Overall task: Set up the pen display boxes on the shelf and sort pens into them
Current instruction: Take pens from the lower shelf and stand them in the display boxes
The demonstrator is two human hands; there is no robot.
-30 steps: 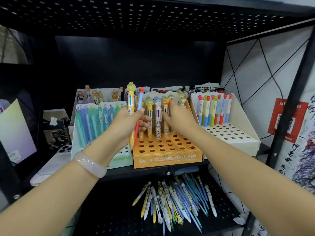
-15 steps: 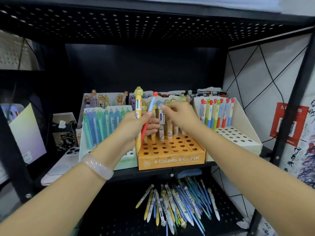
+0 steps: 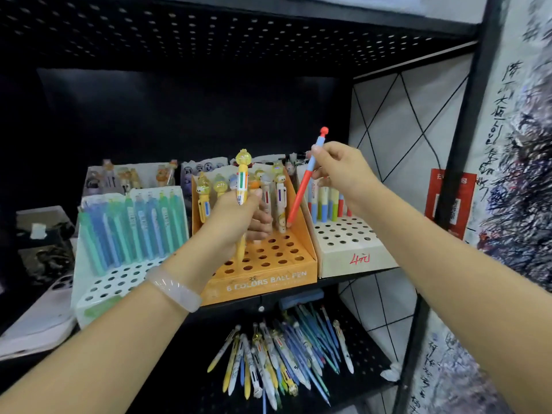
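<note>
Red-and-blue pen (image 3: 301, 192) now pinched in right hand (image 3: 340, 171), yellow pen (image 3: 241, 189) gripped by left hand (image 3: 236, 219).

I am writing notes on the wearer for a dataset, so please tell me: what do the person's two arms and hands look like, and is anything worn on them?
Both forearms are bare, with no sleeves in view. The left wrist carries a smooth, pale, translucent bangle. The left hand and the right hand wear no gloves, and no rings show on the fingers. The right wrist is bare: no watch or band.
</note>
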